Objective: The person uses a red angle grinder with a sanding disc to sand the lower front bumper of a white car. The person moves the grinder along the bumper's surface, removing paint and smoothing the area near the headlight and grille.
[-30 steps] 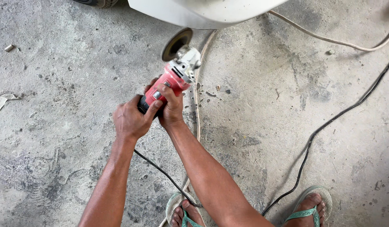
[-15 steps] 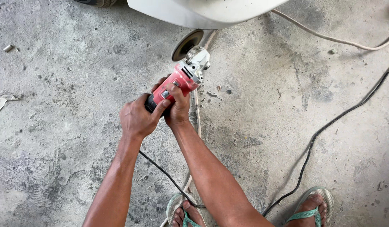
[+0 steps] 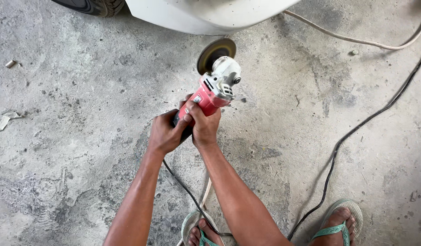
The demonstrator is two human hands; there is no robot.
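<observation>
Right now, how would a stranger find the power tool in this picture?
Look below the white curved panel on the grey concrete floor. Both hands, left hand and right hand, hold the red-bodied angle grinder. Only it has a round disc.

Counts: 1 angle grinder (image 3: pixel 209 98), centre frame. 2 hands on it: left hand (image 3: pixel 164 134), right hand (image 3: pixel 203 125). 2 green flip-flops (image 3: pixel 339 224), bottom edge. 1 tyre (image 3: pixel 94 5), upper left. 1 black cable (image 3: pixel 356 132), right. 1 pale hose (image 3: pixel 356 41), upper right.

Hands (image 3: pixel 185 130) hide the red grinder's (image 3: pixel 206 100) rear grip.
</observation>
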